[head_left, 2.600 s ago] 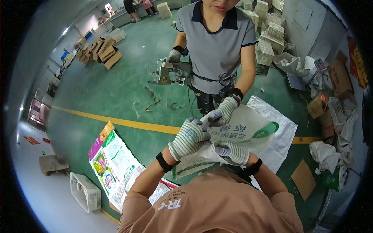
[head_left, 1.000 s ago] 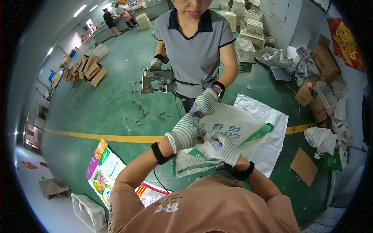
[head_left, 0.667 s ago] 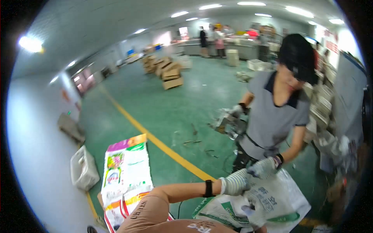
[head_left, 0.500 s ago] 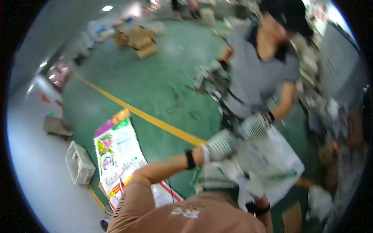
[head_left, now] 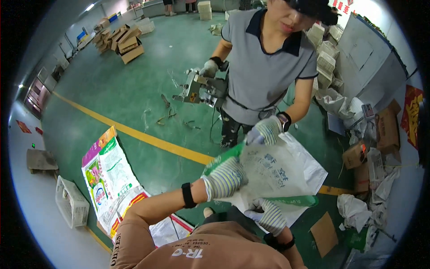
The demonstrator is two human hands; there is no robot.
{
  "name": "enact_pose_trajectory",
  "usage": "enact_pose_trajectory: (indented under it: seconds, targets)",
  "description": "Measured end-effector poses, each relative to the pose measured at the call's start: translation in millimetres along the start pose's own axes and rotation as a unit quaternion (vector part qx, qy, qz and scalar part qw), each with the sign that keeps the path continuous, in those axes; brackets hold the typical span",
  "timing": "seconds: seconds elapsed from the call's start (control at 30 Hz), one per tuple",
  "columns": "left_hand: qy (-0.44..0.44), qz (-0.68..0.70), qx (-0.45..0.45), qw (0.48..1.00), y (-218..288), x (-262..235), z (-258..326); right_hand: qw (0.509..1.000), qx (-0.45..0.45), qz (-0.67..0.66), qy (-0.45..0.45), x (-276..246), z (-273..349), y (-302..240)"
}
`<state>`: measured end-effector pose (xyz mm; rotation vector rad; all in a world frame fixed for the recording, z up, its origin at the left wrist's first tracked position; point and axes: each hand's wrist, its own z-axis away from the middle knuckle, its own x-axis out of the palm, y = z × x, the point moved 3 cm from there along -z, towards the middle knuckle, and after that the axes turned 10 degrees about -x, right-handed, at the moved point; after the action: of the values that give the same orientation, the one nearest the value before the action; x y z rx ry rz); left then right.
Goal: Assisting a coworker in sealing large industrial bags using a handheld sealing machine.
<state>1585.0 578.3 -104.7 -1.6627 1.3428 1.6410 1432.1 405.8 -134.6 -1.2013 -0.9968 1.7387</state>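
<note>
The left hand's grip is clamped on the left edge of a white-and-green sack; the right hand's on its near edge. A co-worker's glove meets its far edge. Green floor stretches leftward to printed bags.

Green floor, crossed by a yellow line; pale wall, left; grey cabinet, upper right; lit ceiling strip light, upper left.
</note>
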Motion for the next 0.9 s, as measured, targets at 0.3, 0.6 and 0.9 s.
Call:
enact_pose_trajectory:
  seconds: [0.3,0.6,0.9]
  targets:
    - [0.077,0.067,-0.089,0.991,-17.2,-19.4,-19.6,0.970,-0.131,0.083,0.189,-31.4,-44.8,-14.6]
    - [0.092,0.143,-0.153,0.973,-55.3,-14.5,-19.8,0.980,-0.145,-0.036,0.131,-70.2,-58.0,-21.3]
    - [0.084,0.078,-0.103,0.988,-31.8,-28.7,-14.6,0.985,-0.164,0.050,-0.016,-40.2,-101.6,-49.1]
